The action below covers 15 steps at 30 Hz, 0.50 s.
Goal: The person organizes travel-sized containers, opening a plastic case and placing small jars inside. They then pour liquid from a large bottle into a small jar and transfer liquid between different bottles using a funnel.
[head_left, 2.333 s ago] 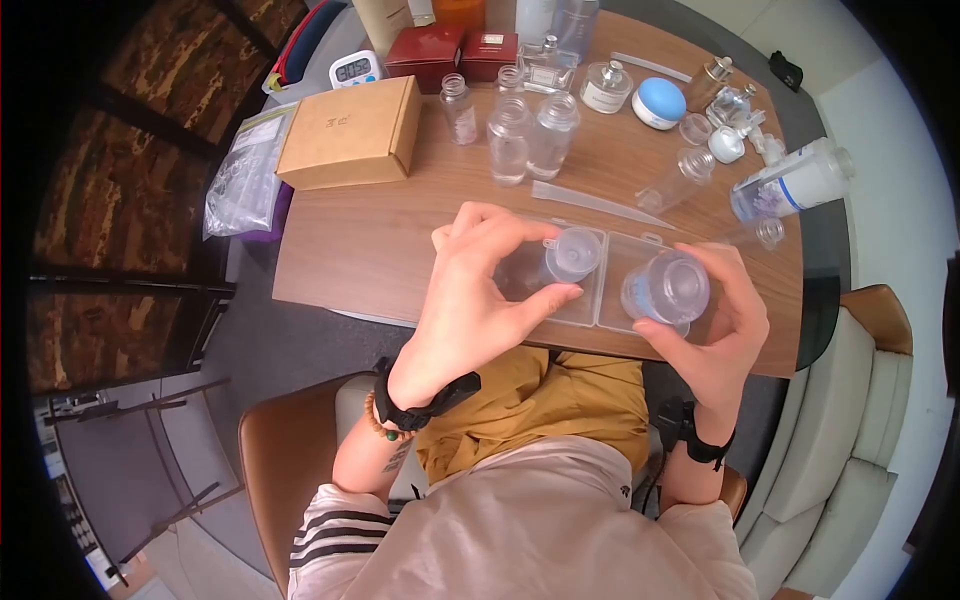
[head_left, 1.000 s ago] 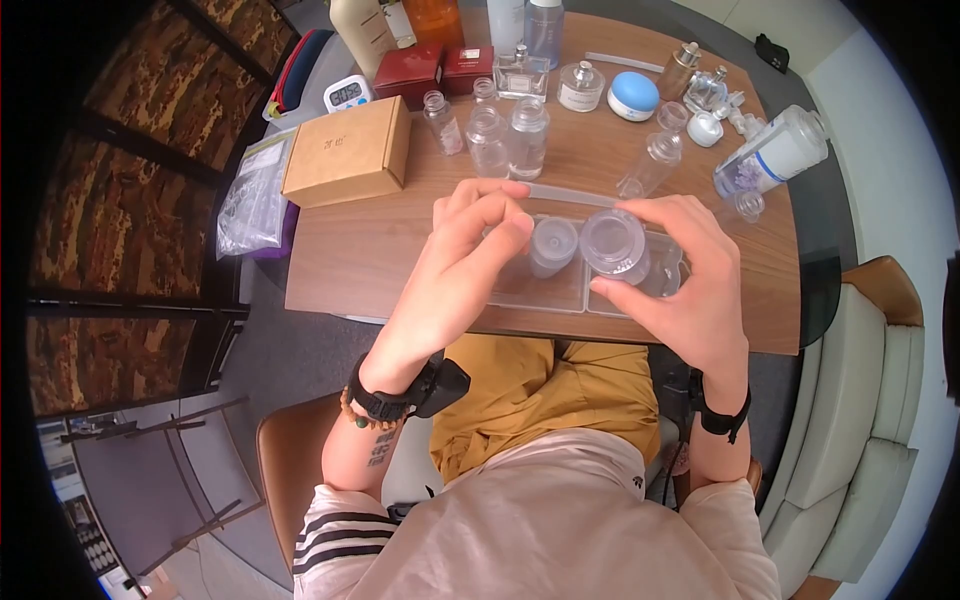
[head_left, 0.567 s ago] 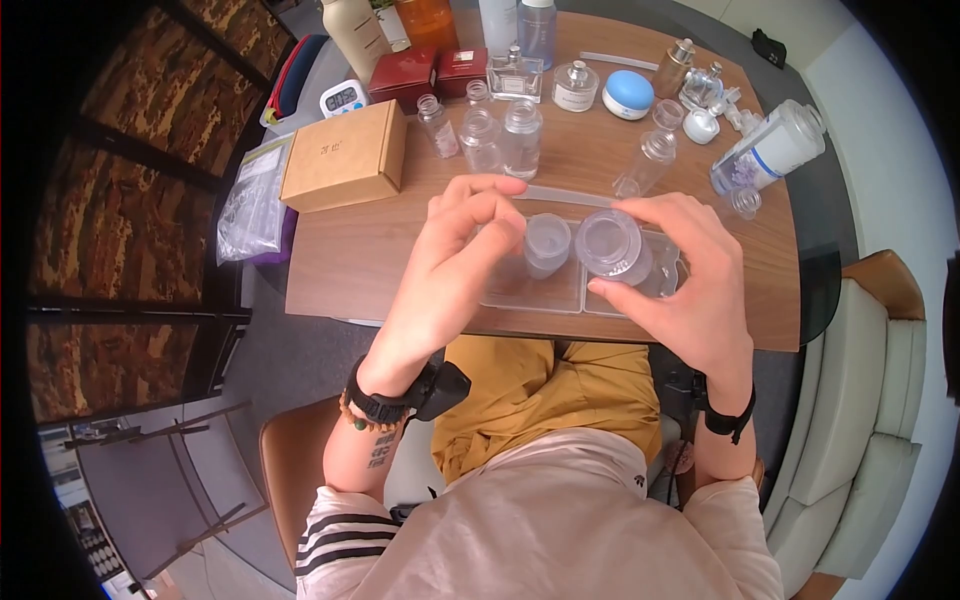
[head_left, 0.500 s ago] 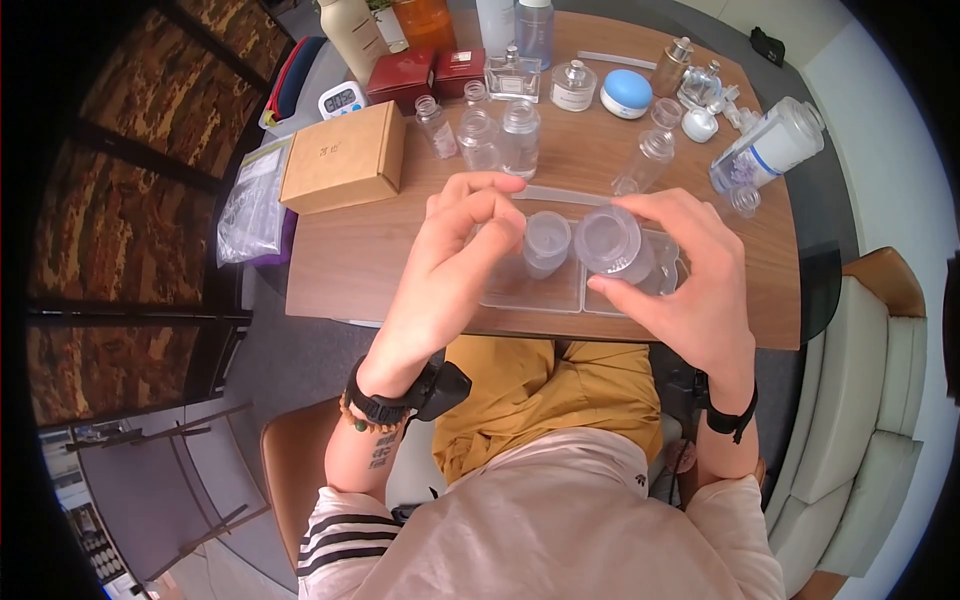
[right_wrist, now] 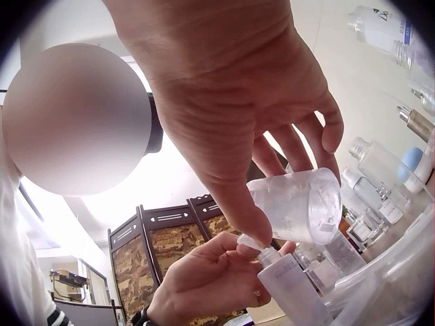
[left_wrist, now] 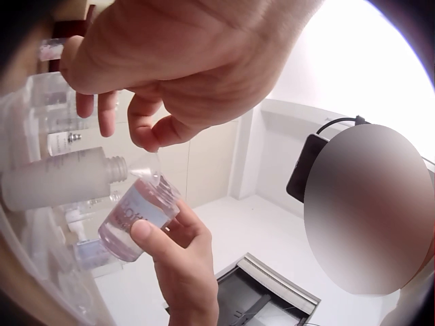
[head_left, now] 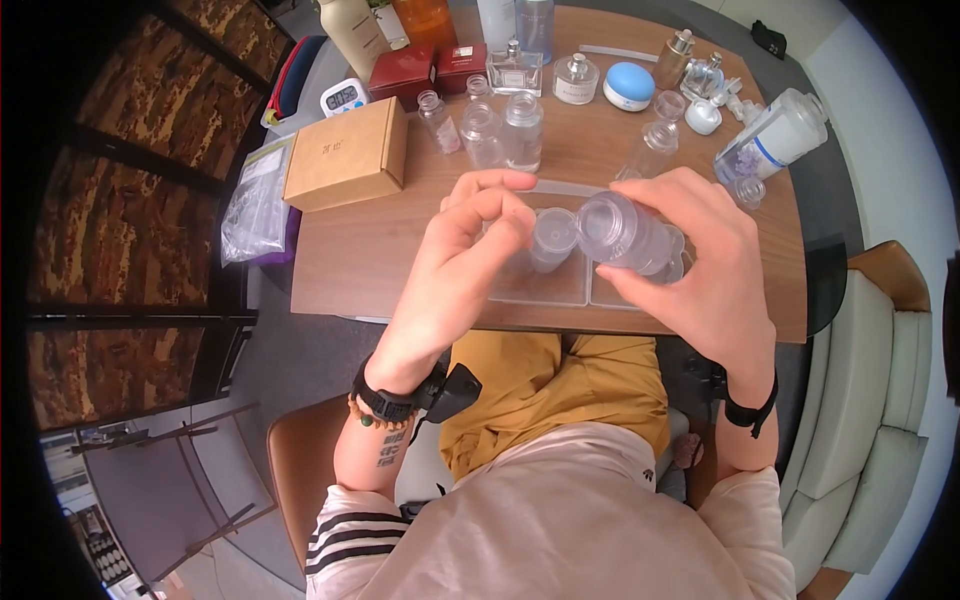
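Note:
With thumb and fingers my left hand pinches the edge of a small clear funnel. The funnel's narrow end sits in the threaded neck of a frosted bottle, which stands upright. My right hand grips a wide clear bottle with printing on its side. That bottle is uncapped and tilted to the left, its mouth right at the funnel in the left wrist view. Under both hands lies a clear plastic box with two halves, and the frosted bottle stands over its left half.
Several clear bottles stand just beyond the hands, with a brown cardboard box to their left. A blue-lidded jar, perfume bottles and red boxes line the back. A large pump-type bottle lies at the right.
Over the last two seconds my right hand has brought the wide bottle left to the funnel and tipped it further. My left hand has shifted its fingers at the funnel's edge.

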### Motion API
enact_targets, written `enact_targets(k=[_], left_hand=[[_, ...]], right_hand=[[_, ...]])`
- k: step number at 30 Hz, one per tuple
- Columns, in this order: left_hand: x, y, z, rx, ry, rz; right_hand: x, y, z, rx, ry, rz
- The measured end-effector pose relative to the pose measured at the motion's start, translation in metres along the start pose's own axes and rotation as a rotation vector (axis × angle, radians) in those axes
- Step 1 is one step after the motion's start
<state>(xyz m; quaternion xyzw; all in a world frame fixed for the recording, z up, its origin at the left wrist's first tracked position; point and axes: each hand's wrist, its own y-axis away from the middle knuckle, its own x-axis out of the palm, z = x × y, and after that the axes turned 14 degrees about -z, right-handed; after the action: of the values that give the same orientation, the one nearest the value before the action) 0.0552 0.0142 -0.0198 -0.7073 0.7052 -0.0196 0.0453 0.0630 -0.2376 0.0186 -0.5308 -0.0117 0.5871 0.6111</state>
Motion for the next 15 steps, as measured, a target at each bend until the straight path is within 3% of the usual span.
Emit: enact_targets(k=[15], left_hand=[[0.0003,-0.001,0.0012,-0.04,0.1,-0.001]], right_hand=[[-0.0039,-0.009,0.0056,-0.013,0.031,0.038]])
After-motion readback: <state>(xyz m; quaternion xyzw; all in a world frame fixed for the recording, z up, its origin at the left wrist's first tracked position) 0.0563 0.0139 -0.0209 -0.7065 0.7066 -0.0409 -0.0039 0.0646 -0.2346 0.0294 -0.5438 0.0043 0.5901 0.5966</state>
